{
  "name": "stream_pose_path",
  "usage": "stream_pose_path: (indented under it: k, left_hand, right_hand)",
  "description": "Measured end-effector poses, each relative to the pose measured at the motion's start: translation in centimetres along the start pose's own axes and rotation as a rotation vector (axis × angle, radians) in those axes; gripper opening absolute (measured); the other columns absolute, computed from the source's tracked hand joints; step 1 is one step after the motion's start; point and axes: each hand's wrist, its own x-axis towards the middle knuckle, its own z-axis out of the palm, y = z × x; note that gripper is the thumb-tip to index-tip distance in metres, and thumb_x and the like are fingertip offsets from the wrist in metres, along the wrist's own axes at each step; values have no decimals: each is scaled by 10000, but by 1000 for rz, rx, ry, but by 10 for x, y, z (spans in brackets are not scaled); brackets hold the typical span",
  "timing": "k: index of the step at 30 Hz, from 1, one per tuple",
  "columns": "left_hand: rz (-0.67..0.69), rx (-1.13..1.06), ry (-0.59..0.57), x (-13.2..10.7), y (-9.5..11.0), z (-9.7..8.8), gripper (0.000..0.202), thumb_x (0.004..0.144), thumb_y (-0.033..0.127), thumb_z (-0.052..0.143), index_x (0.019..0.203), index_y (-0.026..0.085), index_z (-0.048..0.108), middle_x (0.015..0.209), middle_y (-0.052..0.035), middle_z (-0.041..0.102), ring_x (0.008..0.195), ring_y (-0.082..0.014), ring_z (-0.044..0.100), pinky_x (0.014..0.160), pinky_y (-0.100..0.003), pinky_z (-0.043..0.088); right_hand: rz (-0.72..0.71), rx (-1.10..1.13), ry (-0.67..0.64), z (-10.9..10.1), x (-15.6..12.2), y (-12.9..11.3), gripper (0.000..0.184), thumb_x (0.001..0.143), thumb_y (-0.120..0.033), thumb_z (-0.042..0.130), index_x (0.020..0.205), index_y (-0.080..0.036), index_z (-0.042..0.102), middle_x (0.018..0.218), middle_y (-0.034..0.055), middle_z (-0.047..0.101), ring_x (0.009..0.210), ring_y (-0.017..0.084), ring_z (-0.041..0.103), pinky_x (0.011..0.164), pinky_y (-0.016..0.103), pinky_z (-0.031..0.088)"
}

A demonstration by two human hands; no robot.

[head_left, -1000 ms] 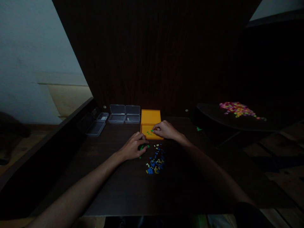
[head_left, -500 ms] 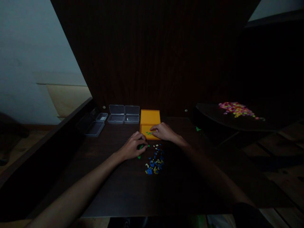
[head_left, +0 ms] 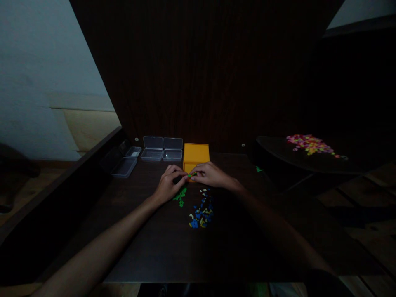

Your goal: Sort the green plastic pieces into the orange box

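Observation:
My left hand [head_left: 169,182] is at the front left of an open yellow box [head_left: 196,153], its thumb and fingers closed on a small green piece [head_left: 189,175]. From the other side my right hand [head_left: 208,174] reaches over the box, and its fingertips meet the left ones at that piece; whether they grip it too is hard to see. Both hands hide much of the box's lower half. Below my left hand lies a small heap of green pieces [head_left: 180,198]. Blue, yellow and whitish pieces [head_left: 201,214] are scattered on the dark table nearer to me.
Clear plastic boxes with raised lids [head_left: 162,154] stand at the back, left of the yellow box. Another open clear box [head_left: 124,167] is by the table's left side panel [head_left: 62,202]. Pink and yellow bits [head_left: 312,144] lie on a dark shelf [head_left: 278,153] to the right.
My left hand has moved up from the green heap to the box's front edge with a green piece. My right hand has shifted slightly down and left to meet it.

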Motion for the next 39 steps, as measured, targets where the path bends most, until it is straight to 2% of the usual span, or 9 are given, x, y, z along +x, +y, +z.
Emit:
stream_pose_path:
  k: [9, 17, 23, 30, 39]
  left_hand:
    - [1, 12, -6, 1, -3, -1, 169, 950, 296, 533, 987, 201, 667, 894, -42, 615, 892, -191, 567, 811, -339, 481]
    - [-59, 90, -9, 8, -25, -20, 218, 978, 271, 416, 1040, 184, 607, 990, -69, 621, 983, -209, 580, 912, -364, 470]
    - [-45, 107, -78, 7, -31, -18, 213, 971, 266, 416, 1036, 184, 602, 976, -64, 625, 965, -210, 584, 886, -358, 481]
    - [-34, 110, -84, 7, -33, -16, 202, 961, 258, 438, 1037, 173, 604, 972, -68, 628, 959, -214, 580, 878, -363, 478]
    - [-51, 89, -125, 6, -33, -15, 208, 956, 262, 450, 1024, 172, 625, 965, -65, 645, 950, -208, 592, 883, -362, 481]
  right_hand:
    - [25, 9, 102, 13, 1, 11, 175, 852, -218, 636, 953, -142, 755, 719, 17, 664, 615, 98, 530, 589, 197, 342]
    - [302, -97, 129, 6, -1, 33, 215, 850, -235, 616, 980, -136, 756, 704, 22, 683, 591, 106, 549, 556, 208, 339]
    - [386, -244, 93, 8, 0, 35, 253, 855, -274, 595, 1023, -176, 757, 868, 53, 747, 749, 153, 652, 646, 218, 416]
    - [500, -300, 119, 9, -1, 33, 279, 854, -270, 571, 1054, -209, 756, 1034, 58, 752, 883, 194, 688, 728, 236, 471]
    - [437, -269, 130, 4, -3, 37, 253, 847, -226, 582, 1018, -183, 765, 993, 67, 754, 823, 180, 681, 688, 235, 451]
